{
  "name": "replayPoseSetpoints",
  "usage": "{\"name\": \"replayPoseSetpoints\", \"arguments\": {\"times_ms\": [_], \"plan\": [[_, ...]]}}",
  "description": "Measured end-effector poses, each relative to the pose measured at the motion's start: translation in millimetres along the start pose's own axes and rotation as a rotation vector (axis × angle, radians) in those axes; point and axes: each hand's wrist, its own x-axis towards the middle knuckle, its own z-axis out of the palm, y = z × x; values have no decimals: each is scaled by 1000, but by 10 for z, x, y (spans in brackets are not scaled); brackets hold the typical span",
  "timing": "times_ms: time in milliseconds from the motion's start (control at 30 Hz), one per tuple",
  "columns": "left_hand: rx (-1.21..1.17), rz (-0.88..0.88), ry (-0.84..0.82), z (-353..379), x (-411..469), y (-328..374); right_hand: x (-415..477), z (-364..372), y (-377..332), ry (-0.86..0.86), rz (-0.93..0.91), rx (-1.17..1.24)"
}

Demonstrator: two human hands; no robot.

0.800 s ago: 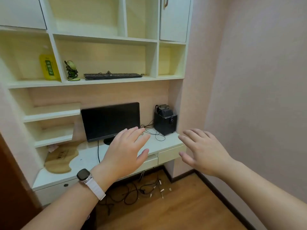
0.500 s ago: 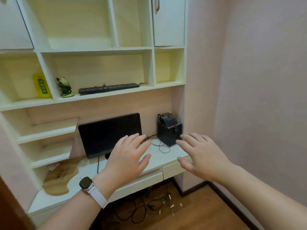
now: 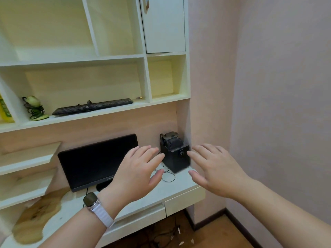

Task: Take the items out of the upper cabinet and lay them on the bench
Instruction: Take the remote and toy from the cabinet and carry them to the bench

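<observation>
On the open shelf of the upper cabinet [image 3: 166, 100] lay one black keyboard [image 3: 93, 106], one small green ornament wound with dark coils [image 3: 35, 108] to its left, and one yellow container [image 3: 5, 111] cut off by the left edge; a tiny object near the keyboard's right end was too small to identify. Above, one cabinet door [image 3: 164, 24] stood shut. On the bench [image 3: 157, 192] below stood one dark monitor [image 3: 98, 161], one black box-shaped device [image 3: 174, 152] in the right corner, and one wooden board [image 3: 35, 217] at the left. Two bare hands were raised palm-down in front of the bench, holding nothing. The left hand [image 3: 138, 174], with a watch on a white strap [image 3: 97, 208], had its fingers spread loosely apart; the right hand [image 3: 213, 169] likewise had its fingers apart, pointing toward the black device.
</observation>
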Motion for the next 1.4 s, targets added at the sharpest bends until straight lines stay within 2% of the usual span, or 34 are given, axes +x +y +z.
{"name": "replayPoseSetpoints", "arguments": {"times_ms": [367, 767, 1133, 1400], "plan": [[-50, 32, 105, 941, 643, -901, 964, 708, 321, 37, 11, -53], [-46, 102, 133, 1857, 1473, -2457, 2604, 1499, 323, 8, 50, -149], [-4, 165, 330, 1882, 2595, -2998, 3543, 1401, 763, 77, 72, -251], [102, 150, 455, 1686, 3485, -3153, 4236, 1205, 1354, 259, -39, -295]]}}
